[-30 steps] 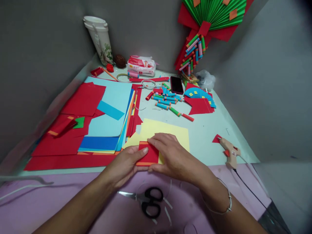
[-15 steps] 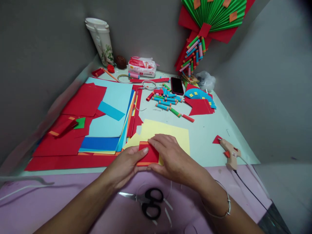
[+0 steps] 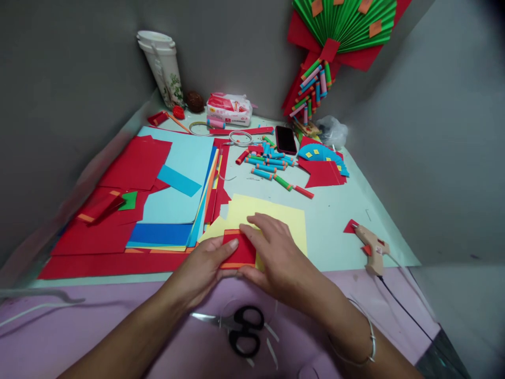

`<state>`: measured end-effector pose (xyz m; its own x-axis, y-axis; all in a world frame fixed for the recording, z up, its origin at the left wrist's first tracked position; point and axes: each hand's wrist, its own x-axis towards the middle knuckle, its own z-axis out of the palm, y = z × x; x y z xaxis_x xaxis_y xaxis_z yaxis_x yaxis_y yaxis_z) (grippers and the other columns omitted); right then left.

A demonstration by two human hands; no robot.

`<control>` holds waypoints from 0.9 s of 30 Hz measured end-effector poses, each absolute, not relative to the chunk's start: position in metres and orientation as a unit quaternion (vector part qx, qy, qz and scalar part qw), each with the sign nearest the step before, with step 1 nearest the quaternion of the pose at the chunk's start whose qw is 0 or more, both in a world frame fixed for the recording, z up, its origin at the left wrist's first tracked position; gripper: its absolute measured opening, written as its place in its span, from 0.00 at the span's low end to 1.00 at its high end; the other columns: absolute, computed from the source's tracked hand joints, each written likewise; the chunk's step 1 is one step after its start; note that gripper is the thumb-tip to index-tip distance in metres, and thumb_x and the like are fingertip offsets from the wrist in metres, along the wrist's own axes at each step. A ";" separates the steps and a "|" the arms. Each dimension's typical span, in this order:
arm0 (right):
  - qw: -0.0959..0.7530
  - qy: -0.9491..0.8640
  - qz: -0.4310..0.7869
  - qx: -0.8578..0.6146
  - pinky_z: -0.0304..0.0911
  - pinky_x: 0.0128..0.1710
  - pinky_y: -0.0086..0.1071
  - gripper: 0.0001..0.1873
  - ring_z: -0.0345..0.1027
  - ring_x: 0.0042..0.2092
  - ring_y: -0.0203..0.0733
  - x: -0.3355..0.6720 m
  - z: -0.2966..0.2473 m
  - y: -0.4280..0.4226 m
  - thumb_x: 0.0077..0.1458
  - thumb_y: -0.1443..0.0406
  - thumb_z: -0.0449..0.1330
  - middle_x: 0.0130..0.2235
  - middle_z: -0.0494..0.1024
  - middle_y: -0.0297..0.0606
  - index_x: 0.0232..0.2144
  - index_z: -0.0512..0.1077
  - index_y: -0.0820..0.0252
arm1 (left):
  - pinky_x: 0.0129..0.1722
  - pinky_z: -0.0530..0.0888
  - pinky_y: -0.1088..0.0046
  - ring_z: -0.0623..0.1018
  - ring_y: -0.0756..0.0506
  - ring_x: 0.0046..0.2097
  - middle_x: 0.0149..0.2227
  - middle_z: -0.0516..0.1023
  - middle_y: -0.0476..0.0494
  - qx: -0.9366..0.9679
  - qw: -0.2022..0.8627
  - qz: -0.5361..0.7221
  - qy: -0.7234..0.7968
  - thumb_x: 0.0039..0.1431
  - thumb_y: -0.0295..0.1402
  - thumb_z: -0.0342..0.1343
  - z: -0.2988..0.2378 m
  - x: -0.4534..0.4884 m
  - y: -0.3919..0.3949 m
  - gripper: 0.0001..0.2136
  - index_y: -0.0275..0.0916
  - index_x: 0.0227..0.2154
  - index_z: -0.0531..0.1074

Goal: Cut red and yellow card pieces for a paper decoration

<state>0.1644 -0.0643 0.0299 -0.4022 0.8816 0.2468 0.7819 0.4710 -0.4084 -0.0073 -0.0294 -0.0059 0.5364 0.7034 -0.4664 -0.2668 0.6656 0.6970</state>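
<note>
A small red paper piece with orange edge strips point(image 3: 240, 250) lies on a yellow sheet point(image 3: 276, 216) near the table's front. My left hand point(image 3: 203, 268) grips its left side, thumb on top. My right hand point(image 3: 276, 258) presses on its right side, fingers curled over the top edge and thumb at the lower edge. Black-handled scissors point(image 3: 240, 326) lie just below both hands on the purple surface.
A stack of red, light blue and blue paper sheets point(image 3: 173, 189) lies left. Several rolled paper tubes point(image 3: 272, 166), a phone point(image 3: 285, 139) and a blue paper fan point(image 3: 323, 155) lie behind. A glue gun point(image 3: 371, 247) rests right. A cup point(image 3: 163, 66) stands far left.
My right hand's fingers have shifted slightly on the red piece; the hands and paper otherwise stay in place.
</note>
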 end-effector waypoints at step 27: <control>0.133 -0.710 0.382 -0.576 0.67 0.33 0.32 0.26 0.72 0.35 0.42 0.160 -0.010 -0.163 0.46 0.71 0.59 0.42 0.76 0.38 0.49 0.70 0.50 | 0.40 0.81 0.68 0.80 0.39 0.48 0.44 0.83 0.40 0.269 0.763 0.374 0.453 0.56 0.32 0.63 0.006 -0.019 -0.015 0.14 0.39 0.46 0.77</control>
